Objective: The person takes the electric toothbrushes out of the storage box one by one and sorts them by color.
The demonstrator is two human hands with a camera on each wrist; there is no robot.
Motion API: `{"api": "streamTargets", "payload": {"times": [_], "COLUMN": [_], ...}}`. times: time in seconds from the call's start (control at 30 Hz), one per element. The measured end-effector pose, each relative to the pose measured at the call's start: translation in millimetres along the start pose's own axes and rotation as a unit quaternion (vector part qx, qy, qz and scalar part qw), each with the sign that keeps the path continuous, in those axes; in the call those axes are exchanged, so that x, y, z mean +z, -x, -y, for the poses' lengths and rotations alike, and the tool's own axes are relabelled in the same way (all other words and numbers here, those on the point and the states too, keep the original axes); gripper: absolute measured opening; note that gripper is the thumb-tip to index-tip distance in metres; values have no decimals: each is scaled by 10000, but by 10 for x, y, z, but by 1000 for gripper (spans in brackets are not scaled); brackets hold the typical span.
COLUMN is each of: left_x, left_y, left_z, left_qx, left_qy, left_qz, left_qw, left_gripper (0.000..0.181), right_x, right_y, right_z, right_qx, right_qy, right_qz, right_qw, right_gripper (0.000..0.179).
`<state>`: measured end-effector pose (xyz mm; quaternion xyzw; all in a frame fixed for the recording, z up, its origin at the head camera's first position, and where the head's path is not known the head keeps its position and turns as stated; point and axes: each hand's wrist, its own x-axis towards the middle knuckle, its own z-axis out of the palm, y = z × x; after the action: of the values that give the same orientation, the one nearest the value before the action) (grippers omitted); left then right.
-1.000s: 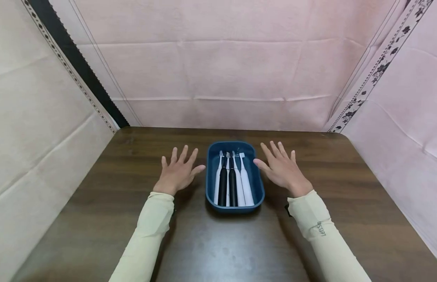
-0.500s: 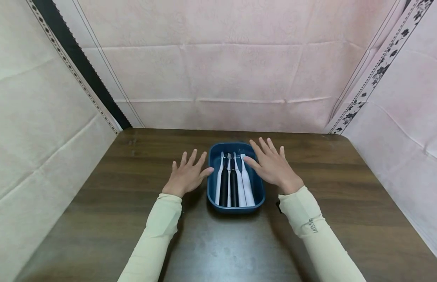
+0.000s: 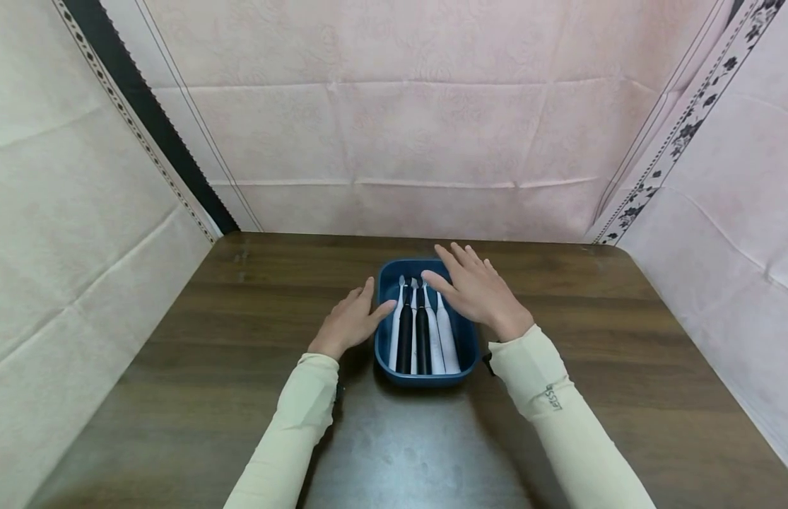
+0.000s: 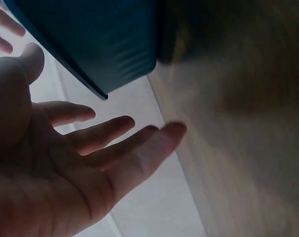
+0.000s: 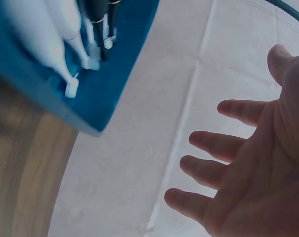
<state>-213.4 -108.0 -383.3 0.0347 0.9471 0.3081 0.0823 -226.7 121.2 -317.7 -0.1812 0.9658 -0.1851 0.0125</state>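
On my head feed, the left hand (image 3: 350,322) and right hand (image 3: 481,295) have drawn in on the blue tray (image 3: 425,380) of toothbrushes (image 3: 447,346), just below frame centre on the table (image 3: 177,353), each grip apart and empty, so I judge it within reach but unheld.

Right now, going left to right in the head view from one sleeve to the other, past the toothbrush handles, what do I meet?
Left sleeve, first white toothbrush, first black toothbrush, second white toothbrush, second black toothbrush, third white toothbrush, fourth white toothbrush, right sleeve.
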Motion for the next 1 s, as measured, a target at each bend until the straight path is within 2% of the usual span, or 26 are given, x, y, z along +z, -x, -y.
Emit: {"api": "streamTargets", "payload": {"times": [0.13, 0.23, 0.37, 0.47, 0.77, 1.0], "left_x": [29, 55, 76, 80, 91, 94], "left_y": [-27, -37, -42, -56, -93, -82], "left_z": [0, 9, 15, 19, 77, 149], "left_qx": [-75, 101, 220, 112, -50, -90], "left_qy": [284, 680, 1558, 2057, 2673, 2917], "left_qz": [58, 97, 394, 612, 764, 732], "left_qw": [9996, 9976, 9868, 9766, 9606, 9537], "left_gripper": [83, 77, 65, 62, 49, 45], "right_x": [-32, -33, 1, 30, 119, 221], "right_y": [-46, -79, -121, -149, -225, -298], "right_z": [65, 95, 120, 126, 133, 160], "right_qx": [75, 164, 237, 270, 346, 435], "right_qy": [-97, -225, -305, -318, -550, -776], "right_qz": [96, 143, 100, 88, 133, 276], "right_qw": [9999, 9995, 9992, 9991, 9978, 9957], "right_gripper": [77, 79, 78, 78, 75, 73]}}
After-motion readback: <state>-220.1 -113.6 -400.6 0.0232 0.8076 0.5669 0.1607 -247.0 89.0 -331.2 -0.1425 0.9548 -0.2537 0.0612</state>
